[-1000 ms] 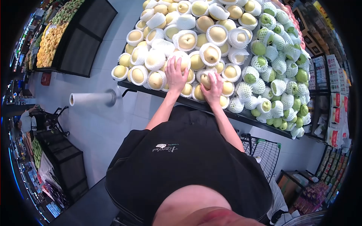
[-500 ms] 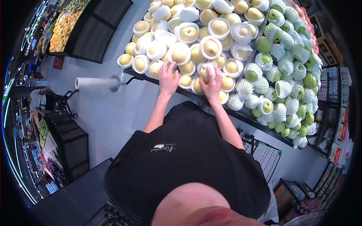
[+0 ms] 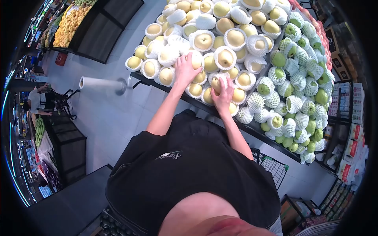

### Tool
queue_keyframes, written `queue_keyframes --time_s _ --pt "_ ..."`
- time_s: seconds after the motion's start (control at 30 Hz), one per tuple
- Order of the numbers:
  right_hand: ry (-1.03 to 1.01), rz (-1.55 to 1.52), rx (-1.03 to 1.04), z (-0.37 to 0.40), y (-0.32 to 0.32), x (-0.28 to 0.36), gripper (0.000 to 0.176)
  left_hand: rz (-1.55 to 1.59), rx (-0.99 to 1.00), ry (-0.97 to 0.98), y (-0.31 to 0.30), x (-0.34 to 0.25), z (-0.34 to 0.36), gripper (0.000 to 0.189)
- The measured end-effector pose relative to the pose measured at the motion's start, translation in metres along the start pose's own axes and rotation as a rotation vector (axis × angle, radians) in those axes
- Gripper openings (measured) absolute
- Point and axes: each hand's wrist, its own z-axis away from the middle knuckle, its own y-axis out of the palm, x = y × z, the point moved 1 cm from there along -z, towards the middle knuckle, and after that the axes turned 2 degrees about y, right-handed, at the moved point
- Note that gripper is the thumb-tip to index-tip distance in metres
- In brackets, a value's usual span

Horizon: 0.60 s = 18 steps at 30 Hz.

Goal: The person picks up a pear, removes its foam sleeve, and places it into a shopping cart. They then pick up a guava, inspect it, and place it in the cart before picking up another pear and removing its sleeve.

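Note:
Yellow pears in white foam nets lie piled on a display stand in front of me. My left hand [image 3: 186,70] curls over a netted pear [image 3: 197,61] near the front of the pile, fingers on its top and left side. To the right, my right hand [image 3: 223,94] grips another pear [image 3: 216,83], its thumb on the near side and its fingers over the net. Both pears sit among the others. Between my hands lies one more netted pear [image 3: 200,77].
Green guavas [image 3: 278,59] in foam nets fill the right section. A plastic bag roll [image 3: 100,84] sticks out left of the stand. A wire shopping cart [image 3: 274,169] stands at my right. Farther left, a person [image 3: 37,100] is beside a cart.
My left hand has moved up and right, onto the pear. My right hand stays on its pear, which appears slightly more upright. The view has shifted a little.

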Motion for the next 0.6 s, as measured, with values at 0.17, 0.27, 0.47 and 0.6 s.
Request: queue_keyframes --time_s 0.17,0.27,0.47,0.6 --pt "-0.001 0.029 -0.022 0.000 0.002 0.005 0.070 0.165 -0.010 0.036 0.001 0.020 -0.006 0.081" --pt "0.002 0.035 -0.025 -0.001 0.003 0.006 0.071 0.688 0.021 -0.049 -0.005 0.040 -0.018 0.072" --pt "0.023 0.086 -0.045 -0.001 0.012 0.010 0.073 1.870 0.122 -0.277 -0.021 0.054 -0.023 0.056" --pt "0.027 0.114 -0.061 0.001 0.014 0.012 0.073 2.462 0.470 -0.424 -0.023 0.069 -0.023 0.064"
